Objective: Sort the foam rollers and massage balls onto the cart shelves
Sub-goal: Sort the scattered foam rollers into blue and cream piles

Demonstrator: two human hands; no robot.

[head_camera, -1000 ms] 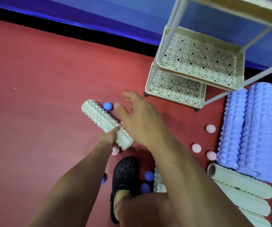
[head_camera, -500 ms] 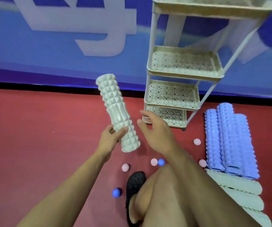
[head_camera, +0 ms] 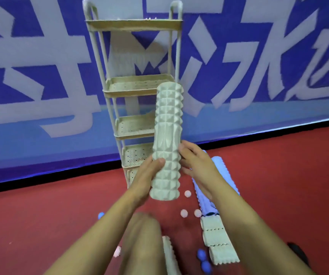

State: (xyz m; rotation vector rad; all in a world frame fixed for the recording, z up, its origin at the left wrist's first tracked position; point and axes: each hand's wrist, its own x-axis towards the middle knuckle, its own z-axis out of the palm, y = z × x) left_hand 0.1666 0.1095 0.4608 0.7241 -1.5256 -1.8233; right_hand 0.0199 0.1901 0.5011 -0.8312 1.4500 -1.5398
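Cream ridged foam rollers [head_camera: 218, 243] lie on the red floor [head_camera: 40, 225] nearest the camera at lower right, side by side, another cream roller [head_camera: 169, 255] just beside the bare knee [head_camera: 142, 231] at bottom centre. Two blue spiky balls [head_camera: 203, 260] sit between those cream rollers, touching or nearly so; a pink spiky ball [head_camera: 117, 251] left of the knee, a blue ball [head_camera: 100, 215] partly hidden behind the left forearm. Further out, three pink massage balls [head_camera: 183, 213] loose on the floor, just left of the lavender rollers [head_camera: 221, 167], which lie mostly hidden under the right arm. Mid-frame, both hands hold one cream foam roller [head_camera: 167, 141] upright in the air in front of the cart: left hand [head_camera: 145, 179] grips its lower part, thumb across the front and fingers wrapped behind; right hand [head_camera: 196, 164] grasps the right side, fingers curled against the ridges. Roller's top end reaches level with the second shelf, its body covering the right parts of the lower shelves. Behind it the cream cart [head_camera: 133, 92] stands on the floor against the blue banner wall [head_camera: 30, 76], perforated tray shelves stacked on a thin frame. Second shelf [head_camera: 135, 88], third shelf [head_camera: 133, 127] and fourth shelf [head_camera: 134, 155] show nothing in their visible parts. Top shelf [head_camera: 133, 23] seen edge-on, small pale bumps poke above its rim, cannot tell what they are. Lowest tray mostly hidden behind left hand.
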